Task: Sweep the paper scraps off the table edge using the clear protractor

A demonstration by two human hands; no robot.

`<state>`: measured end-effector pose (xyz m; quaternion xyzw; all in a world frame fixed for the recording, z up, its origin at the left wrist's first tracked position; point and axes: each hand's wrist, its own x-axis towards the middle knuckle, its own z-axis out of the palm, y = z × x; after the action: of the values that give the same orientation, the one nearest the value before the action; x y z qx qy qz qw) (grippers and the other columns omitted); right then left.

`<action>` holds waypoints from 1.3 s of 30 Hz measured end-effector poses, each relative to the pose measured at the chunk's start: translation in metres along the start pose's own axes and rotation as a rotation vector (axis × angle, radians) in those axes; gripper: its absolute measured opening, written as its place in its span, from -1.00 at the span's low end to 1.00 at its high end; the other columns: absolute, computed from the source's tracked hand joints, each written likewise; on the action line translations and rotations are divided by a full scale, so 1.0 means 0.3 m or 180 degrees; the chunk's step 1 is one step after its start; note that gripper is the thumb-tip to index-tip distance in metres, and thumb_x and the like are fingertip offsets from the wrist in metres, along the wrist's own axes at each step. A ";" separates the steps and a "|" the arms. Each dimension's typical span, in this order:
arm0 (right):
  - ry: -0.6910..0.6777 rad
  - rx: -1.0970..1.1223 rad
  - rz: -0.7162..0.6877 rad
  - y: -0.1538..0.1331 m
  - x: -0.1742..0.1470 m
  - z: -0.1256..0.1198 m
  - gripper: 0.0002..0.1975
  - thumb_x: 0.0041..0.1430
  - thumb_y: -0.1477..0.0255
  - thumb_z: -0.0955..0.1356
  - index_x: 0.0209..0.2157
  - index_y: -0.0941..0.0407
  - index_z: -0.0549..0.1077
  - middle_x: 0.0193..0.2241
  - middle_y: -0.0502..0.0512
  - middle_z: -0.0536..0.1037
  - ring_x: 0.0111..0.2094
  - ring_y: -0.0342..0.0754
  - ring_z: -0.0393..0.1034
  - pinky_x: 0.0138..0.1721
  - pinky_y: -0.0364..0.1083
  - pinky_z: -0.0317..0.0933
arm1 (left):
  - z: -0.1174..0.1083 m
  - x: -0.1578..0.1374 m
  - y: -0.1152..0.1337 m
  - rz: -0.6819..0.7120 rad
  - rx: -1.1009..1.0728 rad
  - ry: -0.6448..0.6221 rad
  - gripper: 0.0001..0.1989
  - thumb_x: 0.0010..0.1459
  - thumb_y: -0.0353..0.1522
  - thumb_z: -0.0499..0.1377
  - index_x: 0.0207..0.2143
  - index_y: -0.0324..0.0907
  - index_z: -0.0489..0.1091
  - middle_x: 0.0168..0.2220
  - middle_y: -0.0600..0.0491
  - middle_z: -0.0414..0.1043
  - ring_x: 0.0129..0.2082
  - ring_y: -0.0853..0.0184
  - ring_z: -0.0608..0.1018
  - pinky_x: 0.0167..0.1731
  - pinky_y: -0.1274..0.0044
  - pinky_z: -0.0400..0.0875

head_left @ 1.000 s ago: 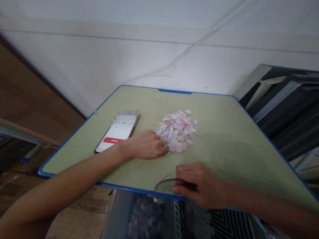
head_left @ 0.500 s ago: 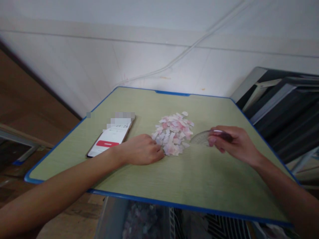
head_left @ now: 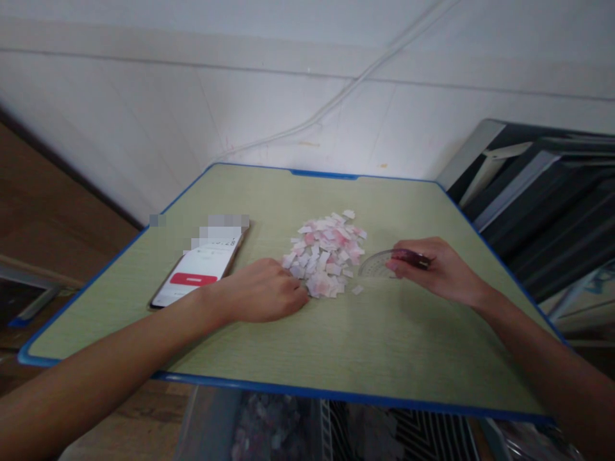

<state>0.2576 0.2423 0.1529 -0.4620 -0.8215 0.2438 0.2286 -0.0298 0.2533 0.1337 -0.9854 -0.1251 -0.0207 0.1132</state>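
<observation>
One heap of pink-white paper scraps [head_left: 327, 256] | 3 o'clock: right hand [head_left: 432, 270] pinching clear protractor [head_left: 377, 264] | 8 o'clock: left hand [head_left: 266, 291] curled, knuckles up; closure, hold can't tell

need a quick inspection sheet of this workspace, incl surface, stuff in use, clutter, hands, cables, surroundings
Surface: pale green table, blue edging.
Stuff in use: pile of white and pink paper scraps, one scrap lying apart at its near right; clear protractor-like piece by the pile's right side, contact unclear.
Clutter: lit phone lying left of the pile.
Left hand: curled into a loose fist at the pile's left edge, fingertips hidden.
Right hand: gripping the protractor-like piece.
Cables: pale cable along the wall.
Surroundings: bin holding scraps below the near edge; dark panels at right.
</observation>
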 end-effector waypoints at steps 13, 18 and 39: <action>-0.0136 0.0109 0.0033 -0.001 0.004 0.004 -0.67 0.17 0.27 0.25 -0.60 0.13 0.25 -0.70 -0.09 0.19 -0.66 -0.25 0.05 -0.64 -0.20 -0.08 | -0.041 -0.007 -0.006 -0.0546 -0.0556 -0.0506 -0.61 0.22 -0.28 0.01 -0.65 -0.16 0.35 -0.70 0.10 0.33 -0.68 0.40 0.32 -0.62 0.48 0.02; -0.0521 0.0143 -0.0033 -0.009 0.003 -0.015 -0.66 0.16 0.27 0.27 -0.62 0.13 0.24 -0.72 -0.12 0.13 -0.67 -0.26 0.00 -0.66 -0.20 -0.12 | -0.056 -0.014 -0.010 -0.0630 -0.0821 -0.0536 -0.58 0.21 -0.24 0.03 -0.68 -0.15 0.34 -0.72 0.14 0.25 -0.68 0.42 0.28 -0.62 0.49 0.01; -0.2195 0.0671 -0.0579 -0.102 -0.039 0.024 -0.67 0.16 0.40 0.29 -0.65 0.17 0.24 -0.71 -0.14 0.14 -0.66 -0.29 0.05 -0.61 -0.23 -0.07 | -0.052 -0.018 -0.015 -0.0706 -0.1084 -0.0494 -0.56 0.21 -0.21 0.03 -0.69 -0.16 0.34 -0.74 0.15 0.23 -0.71 0.43 0.25 -0.62 0.49 0.02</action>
<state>0.2388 0.2168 0.1644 -0.2518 -0.8583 0.4471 0.0056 -0.0364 0.2527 0.1496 -0.9692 -0.2357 0.0221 -0.0678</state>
